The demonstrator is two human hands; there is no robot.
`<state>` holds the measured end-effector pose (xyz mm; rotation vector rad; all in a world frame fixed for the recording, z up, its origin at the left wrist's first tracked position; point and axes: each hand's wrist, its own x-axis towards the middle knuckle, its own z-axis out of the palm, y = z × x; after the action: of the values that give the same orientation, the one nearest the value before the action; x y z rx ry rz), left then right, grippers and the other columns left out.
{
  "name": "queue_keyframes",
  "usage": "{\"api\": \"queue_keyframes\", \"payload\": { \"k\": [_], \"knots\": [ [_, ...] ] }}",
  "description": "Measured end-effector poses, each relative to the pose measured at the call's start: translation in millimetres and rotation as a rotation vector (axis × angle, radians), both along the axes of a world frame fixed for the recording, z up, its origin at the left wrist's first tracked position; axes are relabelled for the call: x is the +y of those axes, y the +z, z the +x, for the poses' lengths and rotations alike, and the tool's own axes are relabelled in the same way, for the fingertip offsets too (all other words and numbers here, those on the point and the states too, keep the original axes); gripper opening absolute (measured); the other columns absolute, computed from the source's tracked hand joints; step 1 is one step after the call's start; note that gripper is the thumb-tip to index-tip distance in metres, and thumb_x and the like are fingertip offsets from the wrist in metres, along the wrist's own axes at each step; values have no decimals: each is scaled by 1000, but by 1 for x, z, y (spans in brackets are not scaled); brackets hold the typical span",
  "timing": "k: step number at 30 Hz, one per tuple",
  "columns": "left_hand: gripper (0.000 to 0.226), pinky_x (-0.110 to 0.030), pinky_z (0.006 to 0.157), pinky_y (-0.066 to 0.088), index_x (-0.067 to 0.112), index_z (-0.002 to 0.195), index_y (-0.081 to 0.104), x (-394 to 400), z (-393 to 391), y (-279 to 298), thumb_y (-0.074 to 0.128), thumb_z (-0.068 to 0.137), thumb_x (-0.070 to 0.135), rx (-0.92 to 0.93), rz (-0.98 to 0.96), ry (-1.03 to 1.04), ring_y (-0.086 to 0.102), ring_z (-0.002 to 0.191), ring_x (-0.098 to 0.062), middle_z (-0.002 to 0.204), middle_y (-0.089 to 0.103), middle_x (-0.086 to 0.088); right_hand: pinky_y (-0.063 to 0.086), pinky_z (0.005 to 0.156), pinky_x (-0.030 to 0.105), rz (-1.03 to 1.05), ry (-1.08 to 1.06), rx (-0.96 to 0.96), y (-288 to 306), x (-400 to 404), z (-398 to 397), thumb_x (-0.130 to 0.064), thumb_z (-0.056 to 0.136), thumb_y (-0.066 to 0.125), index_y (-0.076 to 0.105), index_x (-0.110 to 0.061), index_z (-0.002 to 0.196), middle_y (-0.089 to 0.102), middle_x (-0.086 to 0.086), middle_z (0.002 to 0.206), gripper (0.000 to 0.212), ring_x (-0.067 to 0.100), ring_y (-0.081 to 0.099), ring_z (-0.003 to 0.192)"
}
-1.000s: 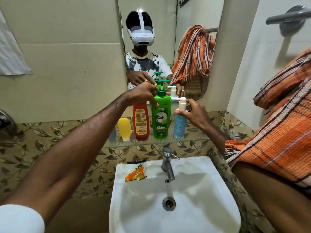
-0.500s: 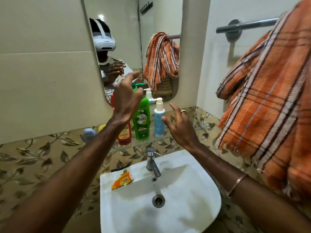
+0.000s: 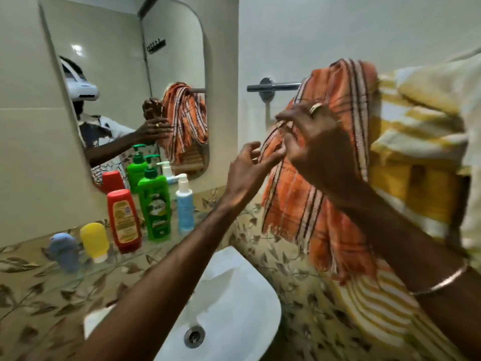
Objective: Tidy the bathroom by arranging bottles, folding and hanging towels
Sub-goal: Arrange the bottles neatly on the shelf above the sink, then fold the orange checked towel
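An orange checked towel (image 3: 312, 204) hangs bunched over a chrome rail (image 3: 273, 87) on the right wall. My right hand (image 3: 312, 142) is raised against it, thumb and forefinger pinching its left edge. Just below and to the left, my left hand (image 3: 247, 170) has its fingers spread at the same edge and holds nothing. On the glass shelf (image 3: 208, 214) under the mirror stand a small blue bottle (image 3: 62, 250), a yellow bottle (image 3: 95, 241), a red bottle (image 3: 124, 220), a green pump bottle (image 3: 154, 204) and a light blue pump bottle (image 3: 184, 204), in a row.
A yellow and white striped towel (image 3: 421, 142) hangs to the right of the orange one, partly behind my right arm. The white sink (image 3: 234, 308) is below my left forearm. The mirror (image 3: 125, 87) reflects the person, the bottles and the orange towel.
Both hands let go of the bottles and moved right and up to the orange towel. The view swung right, showing the rail and the striped towel.
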<state>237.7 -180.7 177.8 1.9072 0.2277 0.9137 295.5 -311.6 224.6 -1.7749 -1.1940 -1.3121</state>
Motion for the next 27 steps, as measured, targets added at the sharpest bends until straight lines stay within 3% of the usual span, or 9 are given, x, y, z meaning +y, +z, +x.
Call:
{"api": "queue_keyframes", "payload": {
  "k": [4,8,10,13,17,20,21,22,27],
  "knots": [
    [89,-36,96,51,21,138,39,-44,23,12,73,70,68,25,-101,-141,61,113,-18,127,61,1,38,97,40,49,-304,-110,52,-47,17,-22,89,51,68,-25,118,68,10,114,34,31,59,110],
    [104,-42,96,54,25,144,34,-72,40,14,77,62,72,-33,-3,-3,66,107,-15,128,63,5,25,116,53,12,-491,-117,81,-92,36,-24,93,48,66,-23,120,67,11,119,32,34,57,116],
    [78,-41,89,58,18,136,46,-82,42,16,75,75,57,-66,61,54,68,98,-15,119,67,1,24,114,56,-48,-541,-59,88,-106,45,-23,91,53,66,-21,121,66,15,119,32,37,57,116],
    [25,-44,74,57,10,104,63,-90,38,18,62,92,32,-110,206,244,67,81,-23,94,71,-6,33,106,53,-180,-606,-49,88,-115,54,-26,91,53,67,-18,118,69,17,113,31,38,62,108],
    [22,-32,58,48,9,97,63,-93,23,28,48,98,27,-107,286,427,63,72,-29,81,66,-10,34,104,56,-230,-662,-108,83,-121,51,-20,89,51,68,-14,107,70,18,104,25,39,64,100],
    [30,-45,69,53,9,97,58,-81,6,35,41,92,33,-130,252,485,64,79,-36,85,66,-17,31,107,60,-232,-710,-129,81,-114,58,-19,89,52,67,-13,110,69,19,107,27,40,63,104],
    [29,-47,71,52,7,97,57,-96,-20,38,41,93,30,-147,274,561,63,80,-36,86,66,-18,30,107,60,-203,-609,-100,82,-122,46,-20,89,52,67,-13,111,69,19,108,28,41,63,105],
    [26,-47,71,51,5,95,55,-109,-48,39,42,94,27,-124,282,634,61,78,-35,85,65,-17,30,108,60,-191,-539,-92,79,-128,31,-20,89,52,68,-13,112,69,20,108,28,41,62,106],
    [18,-30,61,40,11,89,52,-110,-62,37,40,101,18,-232,88,569,47,63,-15,72,50,1,30,108,61,-228,-617,-121,78,-122,46,-18,92,52,69,-10,109,69,21,108,26,41,62,106]
  ]
}}
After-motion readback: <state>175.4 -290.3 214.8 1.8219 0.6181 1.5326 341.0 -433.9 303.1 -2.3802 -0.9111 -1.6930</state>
